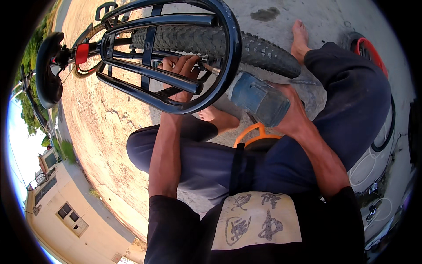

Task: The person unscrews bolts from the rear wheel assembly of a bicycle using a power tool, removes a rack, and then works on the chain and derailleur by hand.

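A bicycle stands before me, its black tubular rear rack [149, 72] in front of the knobby rear tyre [268, 55]. My left hand [180, 70] reaches up behind the rack's bars, fingers curled at small parts beside the wheel; what they grip is hidden. In my right hand [288, 108] is a bluish, squarish, see-through container [259, 99], held just outside the rack's rounded end. A thin tan piece [212, 68] shows between this container and the parts by my left hand. Whether it joins the container, I cannot tell.
The black saddle [49, 70] and a red reflector [82, 53] are at the left. Between my legs sits an orange-framed object [257, 134]. A red-rimmed round thing [371, 53], a black hose [389, 127] and white cord [367, 171] lie at the right. My bare feet flank the wheel.
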Demonstrator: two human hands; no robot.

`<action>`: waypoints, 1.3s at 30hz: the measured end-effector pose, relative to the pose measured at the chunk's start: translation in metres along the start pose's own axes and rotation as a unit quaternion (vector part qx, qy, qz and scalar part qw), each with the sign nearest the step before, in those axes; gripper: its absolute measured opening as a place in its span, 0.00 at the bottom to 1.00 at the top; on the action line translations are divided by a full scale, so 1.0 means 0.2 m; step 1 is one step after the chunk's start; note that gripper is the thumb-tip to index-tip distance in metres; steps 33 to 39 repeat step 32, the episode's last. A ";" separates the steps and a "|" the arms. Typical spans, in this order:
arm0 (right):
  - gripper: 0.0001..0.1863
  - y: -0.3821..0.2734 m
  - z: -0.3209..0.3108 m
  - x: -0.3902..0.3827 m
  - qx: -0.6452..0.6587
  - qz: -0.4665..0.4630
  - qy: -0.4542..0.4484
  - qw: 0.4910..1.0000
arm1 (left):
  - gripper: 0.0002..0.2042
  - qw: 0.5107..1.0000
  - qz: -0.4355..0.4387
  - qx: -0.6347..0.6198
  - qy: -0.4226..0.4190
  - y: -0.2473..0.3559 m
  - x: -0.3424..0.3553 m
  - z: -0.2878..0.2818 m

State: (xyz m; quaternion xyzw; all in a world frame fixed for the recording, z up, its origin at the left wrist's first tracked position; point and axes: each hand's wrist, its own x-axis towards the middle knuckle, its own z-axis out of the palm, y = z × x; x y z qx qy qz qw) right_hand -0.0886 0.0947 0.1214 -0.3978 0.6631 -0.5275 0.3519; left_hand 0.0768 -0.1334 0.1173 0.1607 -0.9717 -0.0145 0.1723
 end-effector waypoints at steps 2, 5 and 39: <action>0.20 -0.03 -0.01 0.02 -0.016 -0.035 0.004 0.999 | 0.17 1.000 -0.007 -0.013 0.003 0.00 0.00 -0.01; 0.25 -0.05 -0.01 0.02 -0.092 -0.063 -0.021 0.994 | 0.16 0.999 -0.013 -0.029 0.014 -0.01 -0.01 0.00; 0.21 0.03 -0.04 0.02 -0.151 0.065 -0.020 0.986 | 0.24 0.902 -0.227 0.126 0.344 -0.31 -0.15 -1.19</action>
